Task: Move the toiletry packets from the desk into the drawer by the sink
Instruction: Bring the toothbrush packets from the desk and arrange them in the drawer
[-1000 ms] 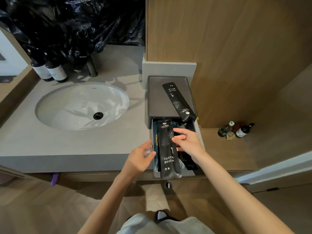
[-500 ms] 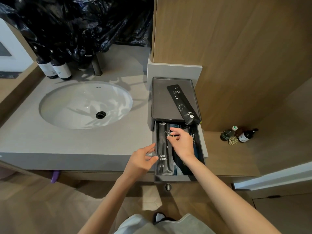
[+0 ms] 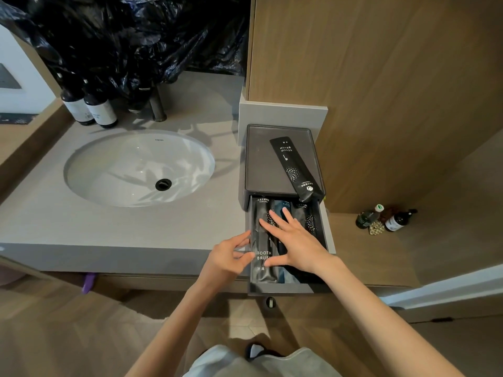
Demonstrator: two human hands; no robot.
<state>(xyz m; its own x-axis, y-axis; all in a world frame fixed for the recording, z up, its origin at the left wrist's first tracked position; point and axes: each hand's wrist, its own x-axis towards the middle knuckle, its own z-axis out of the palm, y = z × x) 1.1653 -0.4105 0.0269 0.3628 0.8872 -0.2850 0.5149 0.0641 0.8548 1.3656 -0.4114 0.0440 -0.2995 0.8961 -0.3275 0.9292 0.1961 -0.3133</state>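
A dark grey drawer [image 3: 285, 289] of a small box by the sink stands pulled out. Black toothbrush packets [image 3: 262, 257] lie lengthwise inside it, side by side. My right hand [image 3: 294, 240] lies flat over them with fingers spread and straight, pressing down on the packets. My left hand [image 3: 231, 257] is at the drawer's left edge, fingers relaxed and touching its rim. One more black toothbrush packet [image 3: 295, 167] lies slanted on the box's lid [image 3: 258, 159], its lower end hanging over the front edge.
A white oval sink [image 3: 138, 167] is set in the grey counter [image 3: 81, 229] on the left. Two dark bottles [image 3: 89, 107] and a tap stand behind it under black plastic sheeting. Small bottles [image 3: 386, 219] stand on a low wooden ledge to the right.
My right hand has opened from pinching a packet to lying flat with spread fingers on the packets. The raised packet now lies down inside the drawer. My left hand stays at the drawer's edge.
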